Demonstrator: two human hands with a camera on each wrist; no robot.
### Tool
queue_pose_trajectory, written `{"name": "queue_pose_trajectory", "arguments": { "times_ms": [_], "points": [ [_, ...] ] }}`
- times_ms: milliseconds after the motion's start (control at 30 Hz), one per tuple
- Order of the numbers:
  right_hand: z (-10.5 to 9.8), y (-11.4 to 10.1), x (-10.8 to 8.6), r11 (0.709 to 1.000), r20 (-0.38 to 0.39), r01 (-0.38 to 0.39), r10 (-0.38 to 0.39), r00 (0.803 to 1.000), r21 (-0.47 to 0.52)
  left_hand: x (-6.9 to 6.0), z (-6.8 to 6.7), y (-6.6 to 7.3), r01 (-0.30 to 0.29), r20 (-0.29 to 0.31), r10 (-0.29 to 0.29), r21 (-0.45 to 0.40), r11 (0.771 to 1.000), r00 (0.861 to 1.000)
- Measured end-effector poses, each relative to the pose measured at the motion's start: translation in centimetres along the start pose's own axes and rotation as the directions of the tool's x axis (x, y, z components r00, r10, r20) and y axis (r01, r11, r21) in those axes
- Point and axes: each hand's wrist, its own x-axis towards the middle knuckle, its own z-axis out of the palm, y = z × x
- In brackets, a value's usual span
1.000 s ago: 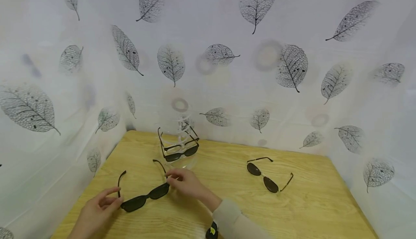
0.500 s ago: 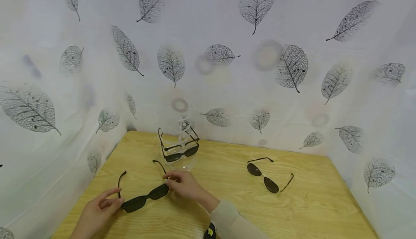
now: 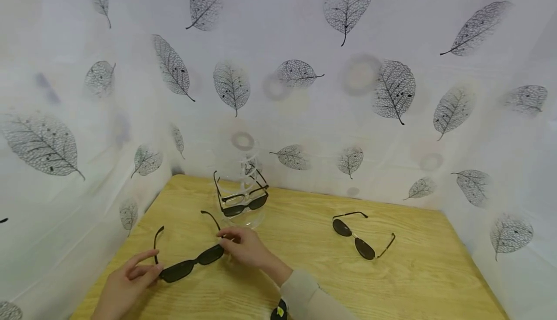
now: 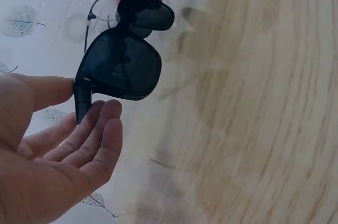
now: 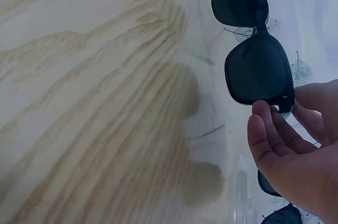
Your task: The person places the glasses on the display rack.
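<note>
Black sunglasses [image 3: 178,270] are held between both hands above the wooden table, lenses toward the viewer and both temples unfolded, pointing away. The left hand [image 3: 128,281] pinches the left hinge corner between thumb and fingers; the left wrist view shows that hand [image 4: 63,145] at the frame's edge beside the dark lens [image 4: 121,63]. At the other hinge corner, the right hand [image 3: 252,250] grips the frame and the base of the temple. The right wrist view shows its fingers curled at the corner, with the near lens [image 5: 259,71] facing the camera.
A clear stand [image 3: 250,221] at the back left carries glasses, including dark sunglasses [image 3: 235,210]. Thin-framed sunglasses [image 3: 364,249] lie unfolded on the table [image 3: 417,281] at right. A black object with a yellow-green mark [image 3: 279,310] is by the right sleeve. Leaf-patterned curtain [image 3: 296,117] surrounds the table.
Both hands and the held sunglasses have shifted slightly left and upward in the head view. The head view itself has moved a little. Both grips look the same.
</note>
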Motion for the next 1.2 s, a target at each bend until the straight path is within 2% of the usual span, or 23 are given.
{"name": "queue_pose_trajectory", "arguments": {
  "times_ms": [133,267,500,667,800,1200],
  "points": [
    [-0.3,-0.7,0.0,0.999,0.011,0.033,-0.033,0.999,0.034,-0.6,-0.5,0.6,0.007,-0.004,-0.007,-0.021,1.0,1.0],
    [-0.8,-1.6,-0.1,0.996,0.021,0.065,-0.066,0.998,0.054,-1.4,-0.9,1.5,-0.008,-0.022,0.008,-0.007,1.0,1.0],
    [-1.8,-3.4,-0.6,0.995,0.0,0.058,-0.058,0.998,0.087,-2.6,-1.3,2.7,-0.084,-0.064,0.084,-0.002,0.996,0.994],
    [-2.7,-4.2,-1.0,0.989,0.003,0.091,-0.093,0.996,0.12,-3.3,-1.3,3.4,-0.176,-0.105,0.176,0.012,0.984,0.979],
    [-3.5,-4.8,-1.6,0.982,-0.006,0.127,-0.128,0.992,0.138,-3.6,-1.1,4.3,-0.226,-0.114,0.227,0.015,0.974,0.967],
    [-5.5,-5.8,-3.2,0.969,-0.067,0.188,-0.18,0.981,0.159,-4.1,-0.5,6.7,-0.346,-0.096,0.341,-0.042,0.937,0.935]
  ]
}}
